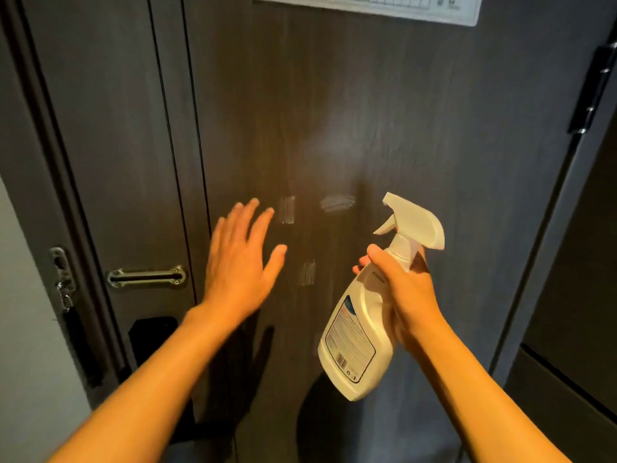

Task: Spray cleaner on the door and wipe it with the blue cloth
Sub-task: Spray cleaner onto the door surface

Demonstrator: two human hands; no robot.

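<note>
In front of the dark wood-grain door [334,111], the right hand [405,295] has its grip wrapped around the neck of a white spray bottle [360,332], nozzle aimed at the door, while the left hand [238,262] hovers flat with its grip spread and holding nothing. The bottle's label [350,339] carries small print and a barcode too fine to read. A white sheet [367,5] at the door's top edge is cut off, its writing illegible, and pale smears [337,202] mark the panel.
</note>
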